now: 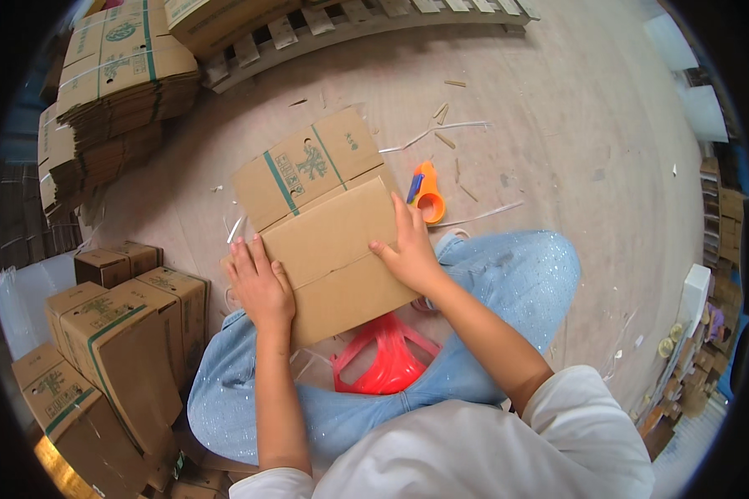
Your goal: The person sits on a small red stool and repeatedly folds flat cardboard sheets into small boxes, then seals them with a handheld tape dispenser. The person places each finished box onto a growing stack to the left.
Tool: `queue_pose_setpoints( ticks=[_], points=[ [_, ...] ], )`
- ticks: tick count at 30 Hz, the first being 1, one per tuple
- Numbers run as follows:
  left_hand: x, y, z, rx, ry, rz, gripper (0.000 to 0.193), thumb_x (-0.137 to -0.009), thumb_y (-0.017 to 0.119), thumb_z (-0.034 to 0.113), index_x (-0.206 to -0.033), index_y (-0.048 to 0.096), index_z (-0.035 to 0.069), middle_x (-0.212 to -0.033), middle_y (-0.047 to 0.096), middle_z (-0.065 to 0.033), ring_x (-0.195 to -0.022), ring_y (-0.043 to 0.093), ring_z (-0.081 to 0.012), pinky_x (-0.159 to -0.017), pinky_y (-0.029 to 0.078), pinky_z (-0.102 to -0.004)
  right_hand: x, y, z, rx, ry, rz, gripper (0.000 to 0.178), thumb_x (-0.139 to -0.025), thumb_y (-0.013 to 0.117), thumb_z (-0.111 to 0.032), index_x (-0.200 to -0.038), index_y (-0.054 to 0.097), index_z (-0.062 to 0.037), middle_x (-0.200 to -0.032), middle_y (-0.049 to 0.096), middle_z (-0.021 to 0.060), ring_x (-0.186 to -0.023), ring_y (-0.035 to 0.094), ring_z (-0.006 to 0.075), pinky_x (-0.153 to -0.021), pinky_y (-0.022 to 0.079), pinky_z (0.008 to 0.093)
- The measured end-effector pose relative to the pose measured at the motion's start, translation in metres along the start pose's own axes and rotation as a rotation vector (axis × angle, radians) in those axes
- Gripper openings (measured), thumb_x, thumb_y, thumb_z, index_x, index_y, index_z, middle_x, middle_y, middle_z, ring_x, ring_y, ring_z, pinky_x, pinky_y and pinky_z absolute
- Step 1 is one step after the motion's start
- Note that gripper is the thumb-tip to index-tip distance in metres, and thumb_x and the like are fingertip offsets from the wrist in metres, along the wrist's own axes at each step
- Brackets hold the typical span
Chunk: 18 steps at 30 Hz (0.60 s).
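Observation:
A brown cardboard box (333, 266) with green printed bands and a tree drawing is in front of me, between my knees. Its plain flap faces up, and a thin seam crosses it. My left hand (262, 283) grips the box's left side, fingers spread along the edge and thumb on the flap. On the right side my right hand (409, 254) grips it, thumb on top and fingers over the far right edge. An orange tape dispenser (425, 193) with a blue part lies on the floor just past my right fingers.
A red plastic bag (384, 358) lies between my legs. Closed cartons (133, 324) are piled at my left. Flat cartons (129, 62) are stacked at the far left beside a wooden pallet (349, 29). White strap strips (437, 131) and cardboard scraps litter the floor.

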<state>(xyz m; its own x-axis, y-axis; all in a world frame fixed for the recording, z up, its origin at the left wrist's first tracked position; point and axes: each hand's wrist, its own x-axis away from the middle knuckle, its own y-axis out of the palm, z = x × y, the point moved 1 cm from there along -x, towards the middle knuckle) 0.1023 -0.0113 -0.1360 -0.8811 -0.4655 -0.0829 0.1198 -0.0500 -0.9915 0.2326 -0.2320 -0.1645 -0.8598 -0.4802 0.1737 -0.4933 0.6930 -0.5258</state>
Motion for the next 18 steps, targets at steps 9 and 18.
queue_pose_setpoints(
  ticks=[9,18],
  points=[
    [-0.006,0.001,-0.001,0.06,-0.026,-0.047,0.052,-0.084,0.048,0.01,-0.135,0.041,0.002,-0.137,0.041,-0.0202,-0.13,0.034,-0.0377,-0.111,0.022,-0.0492,-0.089,0.055,0.187,0.233,0.873,0.369,0.058,-0.083,0.066,-0.03,-0.118,0.037,0.0061,-0.098,0.063,0.0237,-0.092,0.063,0.0361,-0.081,0.048,0.0425],
    [0.0,0.001,-0.004,0.064,-0.039,-0.013,0.054,-0.083,0.056,0.013,-0.134,0.043,0.004,-0.135,0.042,-0.0182,-0.131,0.035,-0.0354,-0.111,0.024,-0.0485,-0.088,0.002,0.176,-0.465,0.433,0.192,0.056,-0.079,0.057,-0.002,-0.133,0.041,-0.001,-0.098,0.064,0.0099,-0.088,0.06,0.0171,-0.081,0.046,0.03]
  ],
)
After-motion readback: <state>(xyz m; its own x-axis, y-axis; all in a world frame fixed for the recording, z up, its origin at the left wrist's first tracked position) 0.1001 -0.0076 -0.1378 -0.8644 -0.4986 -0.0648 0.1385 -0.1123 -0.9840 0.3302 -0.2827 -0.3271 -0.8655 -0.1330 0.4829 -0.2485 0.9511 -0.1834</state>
